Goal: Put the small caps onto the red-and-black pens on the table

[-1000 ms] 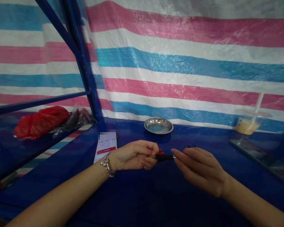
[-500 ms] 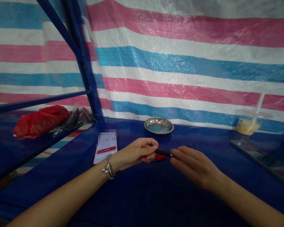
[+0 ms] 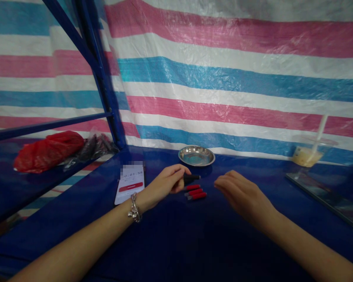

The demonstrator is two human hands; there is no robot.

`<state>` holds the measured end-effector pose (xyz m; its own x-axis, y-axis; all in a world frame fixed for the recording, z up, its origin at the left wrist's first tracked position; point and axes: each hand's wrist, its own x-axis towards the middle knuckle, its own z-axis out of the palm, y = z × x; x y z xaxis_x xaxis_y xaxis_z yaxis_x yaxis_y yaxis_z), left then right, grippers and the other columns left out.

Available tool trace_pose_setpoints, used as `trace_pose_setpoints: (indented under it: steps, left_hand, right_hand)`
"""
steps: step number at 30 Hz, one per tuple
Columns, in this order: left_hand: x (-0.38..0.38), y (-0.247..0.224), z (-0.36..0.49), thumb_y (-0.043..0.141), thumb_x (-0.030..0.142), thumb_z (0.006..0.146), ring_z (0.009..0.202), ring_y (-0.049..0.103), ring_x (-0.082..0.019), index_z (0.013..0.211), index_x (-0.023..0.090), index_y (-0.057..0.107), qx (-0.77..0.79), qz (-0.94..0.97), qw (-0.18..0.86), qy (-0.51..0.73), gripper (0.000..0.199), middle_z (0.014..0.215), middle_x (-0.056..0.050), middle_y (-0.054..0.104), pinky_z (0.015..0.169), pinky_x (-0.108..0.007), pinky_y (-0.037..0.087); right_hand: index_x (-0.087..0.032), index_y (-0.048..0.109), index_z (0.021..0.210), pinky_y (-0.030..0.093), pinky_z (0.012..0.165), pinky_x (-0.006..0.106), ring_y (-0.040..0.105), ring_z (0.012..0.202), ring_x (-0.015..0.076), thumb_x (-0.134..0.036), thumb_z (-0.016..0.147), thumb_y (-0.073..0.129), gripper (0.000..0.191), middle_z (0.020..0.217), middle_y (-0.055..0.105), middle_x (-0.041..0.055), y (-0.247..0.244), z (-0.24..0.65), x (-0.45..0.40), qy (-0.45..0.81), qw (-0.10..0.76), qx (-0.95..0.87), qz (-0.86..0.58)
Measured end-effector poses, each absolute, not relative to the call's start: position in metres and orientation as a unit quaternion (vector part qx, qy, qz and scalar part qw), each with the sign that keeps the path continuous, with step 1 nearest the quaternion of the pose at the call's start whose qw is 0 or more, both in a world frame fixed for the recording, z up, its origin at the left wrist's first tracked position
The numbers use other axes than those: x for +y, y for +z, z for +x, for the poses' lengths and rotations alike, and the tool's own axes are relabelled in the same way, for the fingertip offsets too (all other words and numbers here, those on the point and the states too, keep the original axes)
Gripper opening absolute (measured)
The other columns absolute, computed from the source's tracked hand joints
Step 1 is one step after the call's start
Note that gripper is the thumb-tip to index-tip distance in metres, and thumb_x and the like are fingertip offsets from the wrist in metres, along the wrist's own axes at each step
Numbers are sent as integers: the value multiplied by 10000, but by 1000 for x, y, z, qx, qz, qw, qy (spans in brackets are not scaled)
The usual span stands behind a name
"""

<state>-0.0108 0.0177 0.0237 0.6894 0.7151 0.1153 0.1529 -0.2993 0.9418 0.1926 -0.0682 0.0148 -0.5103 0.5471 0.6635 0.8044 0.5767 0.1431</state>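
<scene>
Over a blue table (image 3: 170, 243), the person's left hand (image 3: 167, 182) is pinching a small black piece (image 3: 191, 179) just above three red-handled pieces (image 3: 195, 192) while the right hand (image 3: 242, 194) is hovering released, and a careless nudge could roll those loose pieces away.

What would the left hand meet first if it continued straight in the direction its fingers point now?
Probably the steel dish. The left hand, holding a black piece, points right and away toward it. The red pieces lie slightly nearer, off that line; depth is unclear.
</scene>
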Motion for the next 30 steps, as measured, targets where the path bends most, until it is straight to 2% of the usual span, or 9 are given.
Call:
trace_pose_setpoints:
  steps: [3, 5, 9, 14, 19, 22, 24, 27, 30]
  left_hand:
    - [32, 16, -16, 321, 283, 840, 525, 429, -94, 941, 155, 454, 362, 833, 282, 310, 210, 590, 13, 491, 524, -215, 299]
    - [41, 9, -19, 333, 239, 831, 616, 482, -127, 975, 154, 444, 388, 854, 186, 293, 200, 684, -16, 526, 593, -250, 324]
    - [54, -3, -22, 347, 209, 816, 696, 499, -158, 939, 152, 459, 413, 864, 163, 238, 177, 744, -40, 533, 635, -269, 340]
    - [55, -6, -20, 401, 208, 788, 778, 472, -158, 877, 144, 507, 355, 897, 154, 211, 152, 844, -55, 517, 707, -277, 348]
    - [41, 0, -18, 359, 432, 817, 811, 474, -161, 953, 164, 513, 341, 908, 153, 191, 338, 903, -57, 489, 726, -280, 369]
    - [29, 4, -15, 399, 609, 722, 821, 480, -182, 1027, 179, 485, 351, 913, 122, 169, 534, 925, -60, 475, 725, -296, 390]
    - [22, 4, -13, 439, 650, 664, 845, 481, -198, 1068, 190, 463, 353, 917, 99, 157, 613, 951, -63, 465, 741, -312, 401]
    - [19, 2, -10, 510, 609, 636, 909, 468, -221, 1097, 201, 439, 354, 921, 76, 147, 620, 997, -63, 455, 782, -339, 404]
    - [20, 0, -9, 531, 539, 659, 944, 457, -220, 1082, 208, 442, 344, 924, 75, 151, 544, 1019, -53, 459, 816, -345, 396]
  right_hand:
    - [-149, 558, 842, 423, 623, 258, 530, 690, 136, -171, 804, 441, 124, 747, 582, 48, 17, 215, -59, -180, 300, -773, -530]
    - [-156, 571, 771, 411, 582, 254, 539, 622, 131, -174, 772, 478, 94, 700, 590, 32, 18, 230, -53, -137, 288, -731, -603]
    - [-171, 583, 662, 360, 461, 220, 528, 508, 124, -107, 673, 542, 76, 580, 585, 7, 16, 254, -45, -56, 251, -685, -681]
    - [-173, 622, 639, 359, 500, 234, 553, 561, 153, -68, 649, 513, 152, 613, 609, 35, 9, 266, -41, -63, 177, -680, -709]
    - [-156, 648, 720, 361, 563, 253, 562, 652, 180, -87, 678, 496, 172, 696, 617, 66, -2, 269, -34, -53, 65, -699, -710]
    - [-149, 643, 742, 369, 627, 264, 558, 741, 205, -96, 661, 530, 149, 757, 609, 81, -9, 272, -28, -44, 35, -700, -712]
    - [-147, 637, 749, 371, 654, 273, 546, 774, 218, -113, 653, 553, 132, 776, 594, 88, -12, 274, -26, -43, 30, -695, -717]
    - [-151, 630, 776, 369, 684, 277, 530, 786, 215, -136, 661, 559, 137, 797, 570, 90, -13, 275, -25, -31, 29, -692, -721]
    - [-151, 624, 817, 366, 704, 270, 521, 796, 206, -129, 661, 555, 172, 818, 554, 90, -13, 274, -26, -16, 34, -692, -721]
